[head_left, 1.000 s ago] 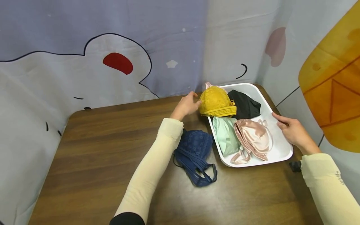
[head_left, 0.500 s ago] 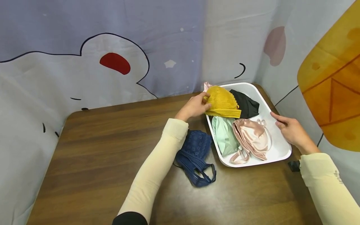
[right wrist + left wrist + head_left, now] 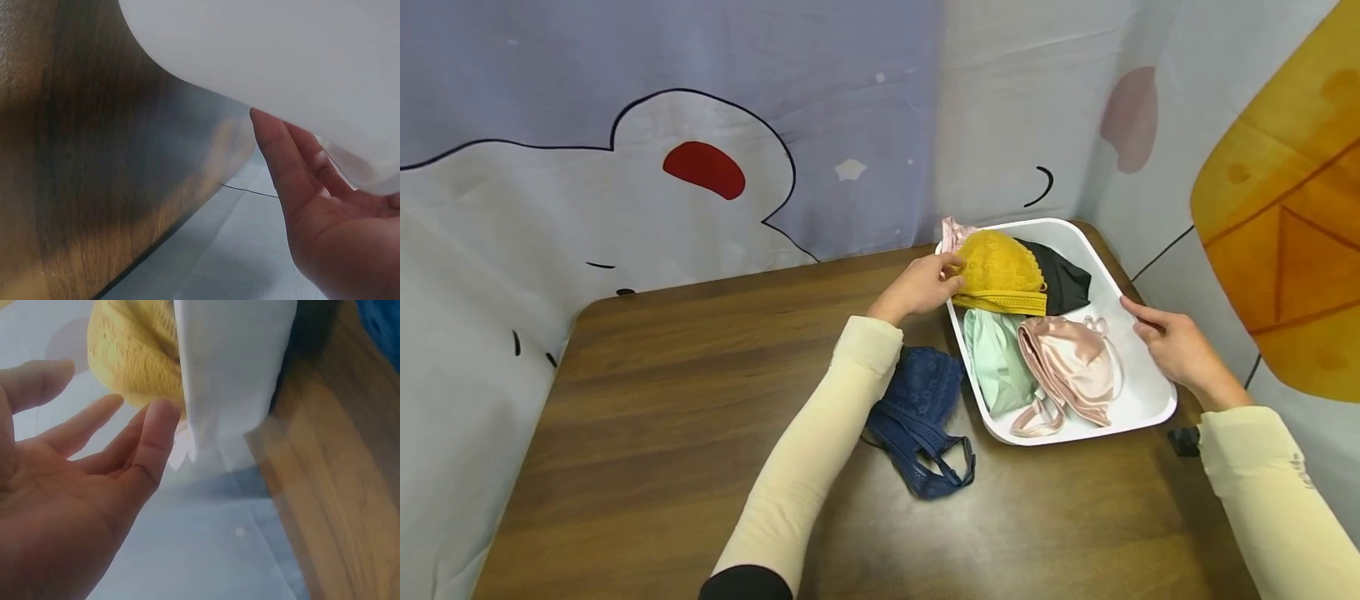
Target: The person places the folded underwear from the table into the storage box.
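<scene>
A yellow lace bra [image 3: 996, 265] lies in the back left corner of a white tray [image 3: 1146, 396]. My left hand [image 3: 921, 285] is at the bra's left side, fingertips right at the yellow cup. In the left wrist view the fingers of that hand [image 3: 81, 469] are loosely spread, with nothing between them and the thumb. On the tray's right side my right hand [image 3: 1183, 350] grips the rim, thumb over the edge. The right wrist view has its fingers [image 3: 281, 150] beneath the tray wall.
Also in the tray are a black bra [image 3: 1060, 279], a mint green one [image 3: 996, 358] and a pink satin one [image 3: 1071, 367]. Pink fabric [image 3: 953, 235] pokes out at the back left corner. A navy bra [image 3: 925, 408] lies on the wooden table [image 3: 700, 433], left of the tray.
My left hand has moved right to the yellow bra, and the bra has shifted right, further inside the tray. The left fingers now lie looser. My right hand stays on the rim.
</scene>
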{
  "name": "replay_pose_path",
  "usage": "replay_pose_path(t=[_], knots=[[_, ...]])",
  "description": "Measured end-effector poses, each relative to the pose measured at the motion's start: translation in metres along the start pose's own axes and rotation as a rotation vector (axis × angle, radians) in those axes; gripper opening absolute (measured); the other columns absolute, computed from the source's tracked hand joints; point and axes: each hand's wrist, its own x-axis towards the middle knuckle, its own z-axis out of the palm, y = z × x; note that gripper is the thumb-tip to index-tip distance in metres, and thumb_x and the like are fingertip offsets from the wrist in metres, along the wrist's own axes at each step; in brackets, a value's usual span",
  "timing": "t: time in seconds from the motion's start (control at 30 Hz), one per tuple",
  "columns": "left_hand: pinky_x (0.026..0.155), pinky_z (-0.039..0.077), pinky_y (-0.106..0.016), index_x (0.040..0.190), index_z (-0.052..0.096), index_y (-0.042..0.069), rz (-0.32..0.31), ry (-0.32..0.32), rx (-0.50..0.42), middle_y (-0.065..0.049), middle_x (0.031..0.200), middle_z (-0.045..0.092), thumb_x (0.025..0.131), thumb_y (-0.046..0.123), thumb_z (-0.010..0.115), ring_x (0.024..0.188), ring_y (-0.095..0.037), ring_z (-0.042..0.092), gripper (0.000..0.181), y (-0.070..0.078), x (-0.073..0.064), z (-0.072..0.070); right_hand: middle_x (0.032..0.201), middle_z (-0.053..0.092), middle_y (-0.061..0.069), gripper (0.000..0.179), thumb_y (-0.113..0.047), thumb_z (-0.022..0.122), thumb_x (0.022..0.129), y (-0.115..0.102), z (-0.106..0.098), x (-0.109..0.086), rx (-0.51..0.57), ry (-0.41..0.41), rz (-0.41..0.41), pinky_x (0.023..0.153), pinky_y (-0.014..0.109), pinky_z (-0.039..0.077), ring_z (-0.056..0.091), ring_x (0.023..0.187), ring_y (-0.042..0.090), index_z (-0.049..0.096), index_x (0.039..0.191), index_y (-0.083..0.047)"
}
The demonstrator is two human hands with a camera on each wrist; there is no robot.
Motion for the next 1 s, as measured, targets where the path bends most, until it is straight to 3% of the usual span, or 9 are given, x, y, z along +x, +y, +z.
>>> replay_pose_path(t=[0.2,0.3,0.57,0.67,0.8,1.0], knots=[[0.092,0.042,-0.031,0.133,0.051,0.008,-0.021,0.032,-0.012,-0.012,0.123,0.057,0.097,0.024,0.053,0.112,-0.021,0.053,0.04,-0.011,-0.012,-0.012,0.14,0.03,0.033,0.042,-0.014,0.039,0.102,-0.002,0.001,0.001,0.004,-0.014,0.017,0.095,0.063,0.029,0.03,0.126,0.052,0.037,0.144,-0.012],[0.092,0.042,-0.032,0.129,0.054,0.009,-0.028,0.013,-0.031,-0.011,0.123,0.057,0.096,0.025,0.055,0.111,-0.022,0.053,0.036,-0.02,-0.02,-0.016,0.14,0.031,0.034,0.042,-0.014,0.039,0.102,-0.001,0.001,0.001,0.003,-0.009,0.008,0.095,0.063,0.029,0.031,0.125,0.052,0.038,0.143,-0.011],[0.09,0.043,-0.03,0.121,0.059,0.007,0.024,-0.148,-0.076,-0.006,0.116,0.061,0.093,0.025,0.062,0.108,-0.02,0.056,0.034,-0.05,-0.044,-0.024,0.141,0.029,0.033,0.042,-0.017,0.038,0.102,-0.003,-0.001,-0.002,-0.002,-0.017,0.011,0.096,0.063,0.028,0.029,0.127,0.051,0.037,0.144,-0.013],[0.092,0.042,-0.03,0.12,0.058,0.006,0.034,-0.207,-0.109,-0.008,0.119,0.06,0.091,0.026,0.064,0.11,-0.02,0.055,0.036,-0.059,-0.052,-0.025,0.141,0.029,0.032,0.043,-0.02,0.038,0.102,-0.003,0.0,-0.002,0.0,-0.021,0.018,0.096,0.062,0.028,0.029,0.127,0.051,0.036,0.144,-0.014],[0.094,0.042,-0.034,0.122,0.055,0.004,0.009,-0.275,-0.155,-0.014,0.125,0.056,0.09,0.027,0.066,0.113,-0.021,0.053,0.041,-0.07,-0.063,-0.026,0.14,0.029,0.033,0.043,-0.021,0.038,0.102,-0.001,0.0,-0.002,-0.006,-0.016,0.008,0.096,0.063,0.027,0.03,0.126,0.052,0.037,0.144,-0.014],[0.094,0.042,-0.036,0.126,0.052,0.004,-0.044,-0.386,-0.201,-0.013,0.123,0.058,0.088,0.028,0.069,0.112,-0.02,0.054,0.049,-0.083,-0.079,-0.019,0.14,0.029,0.034,0.042,-0.021,0.037,0.102,0.0,0.0,-0.001,-0.003,-0.014,0.001,0.097,0.064,0.026,0.028,0.126,0.053,0.036,0.144,-0.014]])
